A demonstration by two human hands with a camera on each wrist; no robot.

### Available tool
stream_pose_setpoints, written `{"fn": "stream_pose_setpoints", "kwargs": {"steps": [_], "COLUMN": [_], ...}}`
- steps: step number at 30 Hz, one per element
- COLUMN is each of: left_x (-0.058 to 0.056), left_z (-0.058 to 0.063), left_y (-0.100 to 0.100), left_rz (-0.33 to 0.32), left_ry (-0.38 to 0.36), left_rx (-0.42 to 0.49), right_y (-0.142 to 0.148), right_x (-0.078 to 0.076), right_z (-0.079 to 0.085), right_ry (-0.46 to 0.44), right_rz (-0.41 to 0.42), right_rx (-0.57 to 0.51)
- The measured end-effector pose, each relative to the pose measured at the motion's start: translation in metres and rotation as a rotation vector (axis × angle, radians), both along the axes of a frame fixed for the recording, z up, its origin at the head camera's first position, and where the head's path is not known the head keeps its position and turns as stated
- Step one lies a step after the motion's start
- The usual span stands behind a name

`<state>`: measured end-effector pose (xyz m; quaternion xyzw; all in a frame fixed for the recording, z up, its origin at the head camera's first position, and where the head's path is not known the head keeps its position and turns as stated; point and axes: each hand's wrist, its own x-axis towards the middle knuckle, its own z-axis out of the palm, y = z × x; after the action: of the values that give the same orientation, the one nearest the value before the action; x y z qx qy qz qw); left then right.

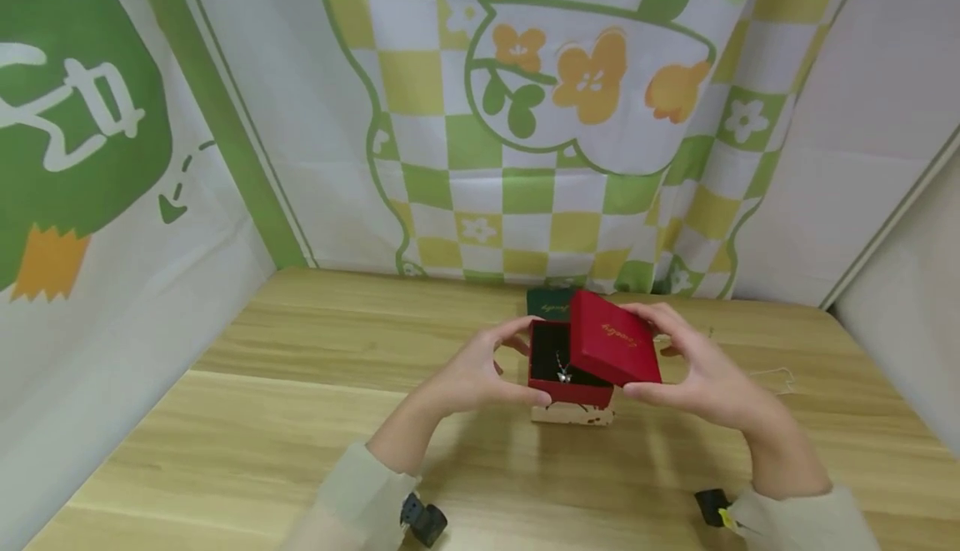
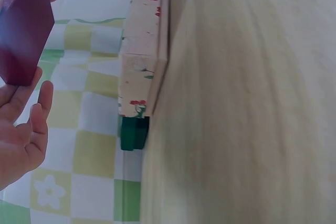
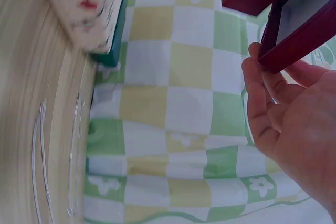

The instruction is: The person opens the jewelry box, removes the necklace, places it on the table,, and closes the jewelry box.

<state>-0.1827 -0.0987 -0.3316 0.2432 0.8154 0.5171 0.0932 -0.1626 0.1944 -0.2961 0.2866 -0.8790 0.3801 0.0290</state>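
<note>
My left hand point(image 1: 476, 372) grips the base of a red jewelry box point(image 1: 572, 394), fingers at its far side and thumb at the near side. Inside, on black padding, lies a silver necklace point(image 1: 563, 374) with a butterfly pendant. My right hand point(image 1: 701, 368) holds the red lid point(image 1: 613, 338), which is tilted and covers the right part of the base. In the right wrist view the lid's pale hollow underside point(image 3: 304, 11) shows. In the left wrist view the red base point(image 2: 23, 30) is up off the table, above a cream box with red flowers point(image 2: 142, 51).
Behind the cream box stands a dark green jewelry box point(image 1: 551, 304). Thin silver chains point(image 1: 776, 379) lie on the wooden table point(image 1: 300, 418) to the right. A checkered curtain point(image 1: 517, 192) hangs at the table's back edge.
</note>
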Motion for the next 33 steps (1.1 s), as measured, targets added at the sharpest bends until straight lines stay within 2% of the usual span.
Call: {"fn": "stream_pose_setpoints", "kwargs": {"steps": [5,8,17,22,29,33], "left_x": [0.002,0.003,0.007,0.007,0.008,0.009], "left_z": [-0.006,-0.005,-0.004,-0.007,-0.010,-0.011], "left_y": [-0.009,-0.013,-0.019,-0.022,-0.025,-0.027], "left_rz": [0.057,0.071,0.081,0.071,0.072,0.066], "left_ry": [-0.034,-0.035,-0.002,0.016,0.037,0.047], "left_rx": [-0.001,-0.029,-0.060,-0.066,-0.068,-0.079], "right_y": [0.013,0.024,0.052,0.068,0.094,0.104], "right_x": [0.000,0.000,-0.001,-0.001,0.007,0.014], "right_z": [0.001,0.003,0.002,-0.011,-0.033,-0.047], "right_ry": [0.035,0.056,-0.028,-0.062,-0.194,-0.256], "right_rz": [0.049,0.085,0.115,0.142,0.149,0.182], "right_rx": [0.050,0.065,0.129,0.185,0.317,0.342]}}
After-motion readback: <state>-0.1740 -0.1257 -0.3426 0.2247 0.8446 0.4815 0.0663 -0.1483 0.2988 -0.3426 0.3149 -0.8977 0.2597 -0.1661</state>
